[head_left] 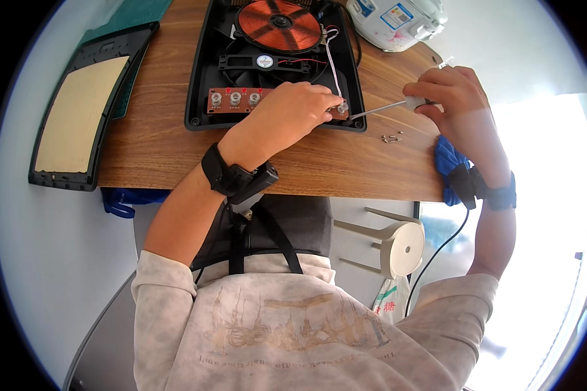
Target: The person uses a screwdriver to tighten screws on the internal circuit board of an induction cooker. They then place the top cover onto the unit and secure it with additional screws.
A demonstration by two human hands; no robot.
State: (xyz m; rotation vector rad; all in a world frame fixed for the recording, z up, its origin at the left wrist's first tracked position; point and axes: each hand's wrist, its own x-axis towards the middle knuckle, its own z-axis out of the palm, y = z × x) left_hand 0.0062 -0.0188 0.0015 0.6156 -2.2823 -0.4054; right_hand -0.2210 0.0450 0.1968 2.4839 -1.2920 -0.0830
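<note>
The black lower housing (199, 72) of an opened induction cooker lies on the table, with a round copper coil (257, 18) and a fan (265, 62) inside. Along its near edge runs a brown circuit board (225, 107) with several round buttons. My left hand (287, 114) reaches over this board, its fingers curled and pressed on the right part, hiding some of it. In my right hand (456, 98) is a screwdriver (381, 108), gripped by its pale handle. Its shaft points left, and the tip meets the board's right end beside the housing corner.
Several small screws (391, 138) lie on the wooden table (156, 150) right of the housing. A black cover panel (78, 120) rests at the left edge. At the back right stands a white appliance (398, 26). A blue cloth (447, 163) hangs by my right wrist, near a stool (404, 251).
</note>
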